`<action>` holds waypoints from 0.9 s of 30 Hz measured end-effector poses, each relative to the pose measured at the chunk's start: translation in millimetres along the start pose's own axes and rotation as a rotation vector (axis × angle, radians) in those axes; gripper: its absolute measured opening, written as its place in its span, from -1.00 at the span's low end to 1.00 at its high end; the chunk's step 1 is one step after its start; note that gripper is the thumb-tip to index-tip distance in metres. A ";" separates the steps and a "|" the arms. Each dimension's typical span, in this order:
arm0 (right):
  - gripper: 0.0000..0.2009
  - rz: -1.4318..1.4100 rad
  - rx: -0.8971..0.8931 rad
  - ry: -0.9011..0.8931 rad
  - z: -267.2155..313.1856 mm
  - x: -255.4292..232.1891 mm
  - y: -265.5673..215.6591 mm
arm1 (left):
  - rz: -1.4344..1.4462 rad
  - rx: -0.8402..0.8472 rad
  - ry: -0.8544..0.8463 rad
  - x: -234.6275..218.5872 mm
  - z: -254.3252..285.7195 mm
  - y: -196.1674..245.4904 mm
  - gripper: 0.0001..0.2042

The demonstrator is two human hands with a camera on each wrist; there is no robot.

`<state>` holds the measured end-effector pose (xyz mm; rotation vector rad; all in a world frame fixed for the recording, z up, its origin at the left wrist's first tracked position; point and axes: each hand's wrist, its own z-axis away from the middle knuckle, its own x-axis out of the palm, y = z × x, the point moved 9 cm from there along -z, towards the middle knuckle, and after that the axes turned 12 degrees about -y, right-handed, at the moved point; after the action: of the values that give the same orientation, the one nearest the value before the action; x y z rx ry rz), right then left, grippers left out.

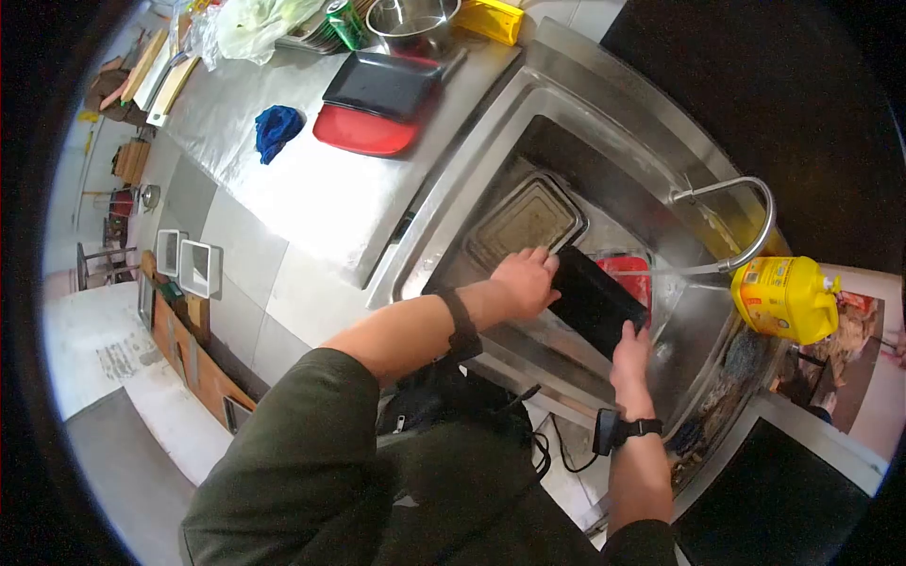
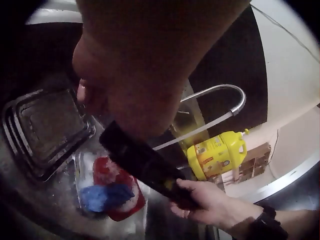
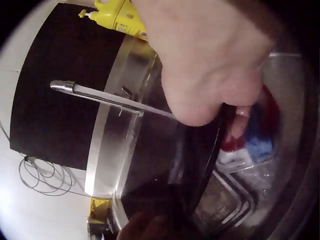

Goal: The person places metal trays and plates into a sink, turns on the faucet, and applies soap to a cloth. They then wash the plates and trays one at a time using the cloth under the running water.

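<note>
Both hands hold a black rectangular tray (image 1: 596,307) tilted over the sink (image 1: 557,123), in a stream of water from the curved tap (image 1: 769,226). My left hand (image 1: 525,283) grips its left end. At the other end my right hand (image 1: 630,358) pinches the edge, thumb on the upper face and fingers beneath, as the left wrist view shows. Below lies a soapy red tray (image 2: 112,175) with a wet blue cloth (image 2: 107,196) on it. Beside these, a rectangular metal tray (image 1: 528,222) rests on the sink bottom.
A yellow jug (image 1: 783,300) stands at the sink's right corner. On the steel counter (image 1: 321,203) are another black tray (image 1: 382,85) over a red tray (image 1: 363,132), a blue crumpled cloth (image 1: 277,130), a metal bowl (image 1: 412,38) and a green can (image 1: 345,24).
</note>
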<state>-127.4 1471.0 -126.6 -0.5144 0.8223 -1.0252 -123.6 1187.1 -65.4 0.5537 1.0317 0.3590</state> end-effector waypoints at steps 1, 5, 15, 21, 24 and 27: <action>-0.48 0.002 0.000 -0.003 5.6 10.6 -7.1 | 0.002 -0.003 0.001 1.0 1.5 -3.5 -0.53; -0.76 -0.165 -0.108 0.061 17.7 40.0 -45.8 | -0.044 -0.050 0.083 -15.9 3.2 -21.2 -0.53; -0.76 -0.007 -0.132 -0.439 8.1 127.5 -50.6 | 0.283 0.035 0.039 -62.6 18.7 -120.7 -0.77; -0.71 -0.030 0.134 -0.408 2.6 122.8 -30.7 | 0.226 -0.124 -0.107 -125.8 77.7 -182.5 -0.78; -0.69 0.261 -0.033 -0.341 -21.3 111.1 -25.9 | 0.147 -0.242 -0.140 -136.8 101.9 -228.6 -0.77; -0.71 0.264 -0.072 -0.263 -27.4 107.5 -43.6 | 0.105 -0.198 -0.079 -146.9 120.5 -256.0 -0.78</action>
<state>-143.7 1355.3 -149.7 -0.5714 0.6726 -0.6704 -81.0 871.2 -64.8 0.4413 0.8817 0.5226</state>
